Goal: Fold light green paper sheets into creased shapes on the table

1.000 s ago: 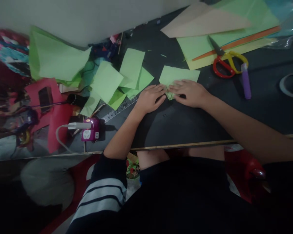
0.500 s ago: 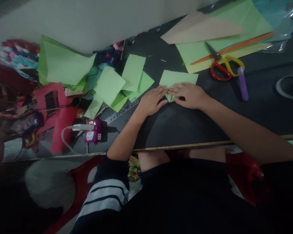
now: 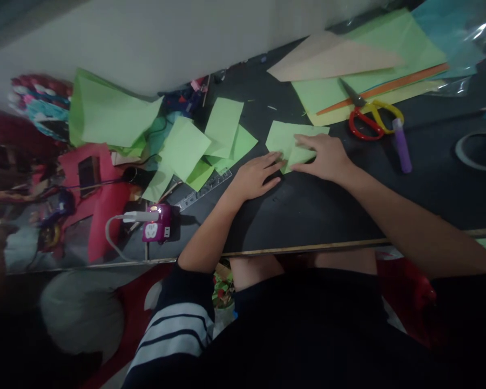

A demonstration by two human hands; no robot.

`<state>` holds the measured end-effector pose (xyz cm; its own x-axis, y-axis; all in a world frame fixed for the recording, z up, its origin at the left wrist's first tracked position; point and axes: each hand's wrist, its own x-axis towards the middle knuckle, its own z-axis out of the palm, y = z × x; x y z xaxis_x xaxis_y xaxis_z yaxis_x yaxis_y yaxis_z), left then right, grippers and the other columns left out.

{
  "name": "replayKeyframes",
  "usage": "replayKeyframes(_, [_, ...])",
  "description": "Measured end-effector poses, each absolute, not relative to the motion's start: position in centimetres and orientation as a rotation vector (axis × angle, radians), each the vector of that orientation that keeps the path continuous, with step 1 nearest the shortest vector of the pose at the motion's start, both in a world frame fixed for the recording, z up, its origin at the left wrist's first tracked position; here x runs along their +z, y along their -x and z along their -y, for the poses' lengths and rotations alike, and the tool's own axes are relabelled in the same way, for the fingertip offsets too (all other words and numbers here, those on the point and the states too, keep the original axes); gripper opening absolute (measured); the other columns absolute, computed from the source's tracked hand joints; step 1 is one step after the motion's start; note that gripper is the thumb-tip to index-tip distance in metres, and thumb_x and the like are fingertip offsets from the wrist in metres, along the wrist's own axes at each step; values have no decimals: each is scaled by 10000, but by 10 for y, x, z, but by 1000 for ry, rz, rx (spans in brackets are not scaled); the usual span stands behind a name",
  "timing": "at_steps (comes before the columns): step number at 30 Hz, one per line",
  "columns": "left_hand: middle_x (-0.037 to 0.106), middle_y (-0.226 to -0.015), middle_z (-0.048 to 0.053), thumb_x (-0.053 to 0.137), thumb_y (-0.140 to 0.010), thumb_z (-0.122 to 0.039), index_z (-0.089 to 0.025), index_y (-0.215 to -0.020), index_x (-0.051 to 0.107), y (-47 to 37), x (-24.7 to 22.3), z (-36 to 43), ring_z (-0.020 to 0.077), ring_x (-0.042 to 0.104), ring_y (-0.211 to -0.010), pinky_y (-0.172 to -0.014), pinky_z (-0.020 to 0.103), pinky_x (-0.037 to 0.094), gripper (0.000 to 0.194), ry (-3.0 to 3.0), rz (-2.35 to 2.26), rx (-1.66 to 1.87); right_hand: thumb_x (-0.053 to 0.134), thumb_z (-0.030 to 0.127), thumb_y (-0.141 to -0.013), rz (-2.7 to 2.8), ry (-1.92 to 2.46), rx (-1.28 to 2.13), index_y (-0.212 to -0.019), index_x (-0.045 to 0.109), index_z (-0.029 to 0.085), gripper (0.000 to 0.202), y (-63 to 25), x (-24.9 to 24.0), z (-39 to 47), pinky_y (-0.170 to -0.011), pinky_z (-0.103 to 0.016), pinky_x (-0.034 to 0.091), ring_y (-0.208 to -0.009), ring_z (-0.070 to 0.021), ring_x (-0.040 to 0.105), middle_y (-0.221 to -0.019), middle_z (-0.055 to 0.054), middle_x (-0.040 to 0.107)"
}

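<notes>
A light green sheet of paper (image 3: 283, 135) lies partly folded on the dark tabletop in front of me, its lower point facing me. My left hand (image 3: 257, 175) rests flat with fingers stretched onto the paper's lower left edge. Over the right part, my right hand (image 3: 326, 156) curves its thumb and fingers around a folded flap (image 3: 300, 155), which looks slightly raised. The underside of the flap and some fingertips are hidden.
Green paper pieces (image 3: 186, 146) and a clear ruler (image 3: 206, 189) lie left. Red-and-yellow scissors (image 3: 364, 113), a purple glue stick (image 3: 402, 146) and a tape roll (image 3: 464, 156) are right. A purple plug adapter (image 3: 157, 222) stands near the table edge (image 3: 299, 248).
My right hand has gone from pressing flat on the paper to curling around its right flap, which has come up a little. My left hand stays at the lower left edge.
</notes>
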<state>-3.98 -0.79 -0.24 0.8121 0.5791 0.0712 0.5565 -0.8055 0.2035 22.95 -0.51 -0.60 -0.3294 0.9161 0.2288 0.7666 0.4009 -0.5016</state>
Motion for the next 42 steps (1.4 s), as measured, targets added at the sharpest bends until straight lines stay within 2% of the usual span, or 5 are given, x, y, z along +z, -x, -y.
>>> replayKeyframes(4, [505, -1720, 174, 297, -1142, -452, -134, -1614, 546, 35, 2, 15, 301, 473, -1625, -1312, 515, 454, 621, -2807, -936, 192, 755, 452, -898, 2045, 1510, 584, -1198, 858, 221, 393, -226, -3, 0, -936, -507, 636, -997, -340, 797, -1081, -100, 857])
replayKeyframes(8, [519, -1714, 159, 327, -1133, -392, -164, -1634, 525, 31, 2, 21, 298, 478, -1623, -1313, 524, 453, 585, -2804, -989, 211, 754, 374, -852, 1993, 1571, 606, -1177, 859, 216, 376, -220, -1, -2, -889, -465, 616, -912, -302, 781, -1015, -88, 847])
replayKeyframes(30, [470, -1746, 158, 340, -1158, -381, -331, -1593, 598, 34, 3, 20, 352, 446, -1638, -1273, 582, 446, 508, -2847, -956, 128, 705, 374, -894, 2039, 1525, 466, -1337, 789, 199, 484, -218, -13, -4, -1004, -547, 586, -1037, -353, 755, -1070, -117, 822])
replayKeyframes(38, [509, -1718, 167, 319, -1159, -371, -307, -1572, 621, 34, 3, 21, 336, 471, -1625, -1252, 586, 471, 516, -2859, -945, 151, 735, 503, -938, 2152, 1466, 285, -1016, 870, 297, 259, -231, -16, -4, -1134, -587, 519, -1181, -368, 683, -1193, -99, 776])
replayKeyframes(42, [497, -1730, 146, 352, -1151, -353, -313, -1569, 623, 32, 3, 22, 331, 470, -1626, -1262, 580, 465, 500, -2847, -960, 154, 658, 523, -993, 2182, 1493, 309, -1081, 879, 325, 309, -231, -12, -2, -1118, -606, 542, -1204, -385, 665, -1240, -95, 772])
